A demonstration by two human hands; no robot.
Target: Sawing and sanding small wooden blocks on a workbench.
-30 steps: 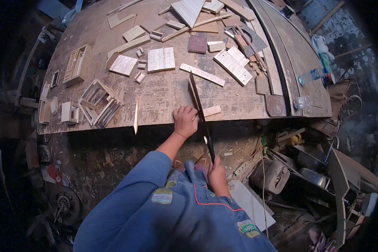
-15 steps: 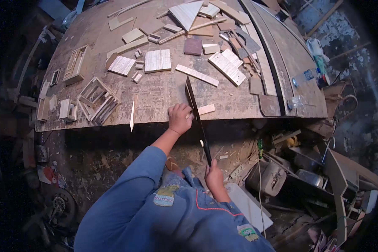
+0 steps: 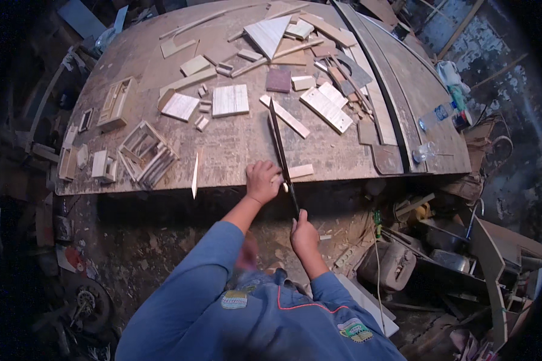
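Observation:
In my right hand (image 3: 305, 237) is the handle of a handsaw (image 3: 276, 135), closed in my fingers. Its long dark blade points away from me, across the near edge of the workbench. My left hand (image 3: 262, 180) is closed at that edge, just left of the blade, pressing on a short wood strip (image 3: 301, 171). One end of this strip shows to the right of the saw; my fingers and the blade hide the rest. A longer pale strip (image 3: 292, 120) lies beyond, next to the saw's tip. Left of my left hand, a thin pointed offcut (image 3: 195, 174) overhangs the edge.
Small wooden frames (image 3: 146, 153) and boxes stand at the bench's left. Square blocks (image 3: 230, 100), boards and a triangular panel (image 3: 269, 35) lie farther back. Plastic bottles (image 3: 438, 114) rest at the right. On the floor, a jerrycan (image 3: 388, 265) sits among scrap.
My right hand has pushed the saw forward, away from me, so its tip reaches farther over the bench. My left hand keeps its place on the strip. The whole view has shifted slightly.

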